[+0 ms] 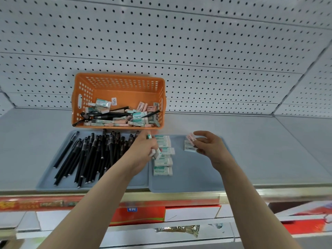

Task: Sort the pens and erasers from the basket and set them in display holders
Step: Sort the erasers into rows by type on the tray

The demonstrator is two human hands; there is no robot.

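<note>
Red cartons and white boxes fill the lower shelf nearest the viewer, under a metal shelf edge that runs across the frame.

Just past that edge, two grey-blue trays sit side by side on the grey shelf. On the left tray, black pens lie in a loose fan, their tips toward 7 o'clock and their caps toward 1 o'clock. The right tray carries a column of green-and-white erasers along its left side, stacked from 6 toward 12 o'clock, and a small pair of white erasers near its far middle.

Both bare forearms reach up from the bottom of the frame. The left hand hovers over the seam between the two trays, fingers clenched around several green-and-white erasers, one poking out at 3 o'clock and touching the column. The right hand hangs over the far part of the right tray, thumb and fingertips pinching a pink eraser just above the white pair.

At 12 o'clock from the trays, an orange perforated basket stands against the white pegboard. Its floor holds a jumble of green and pink erasers with a few black pens lying across them.
</note>
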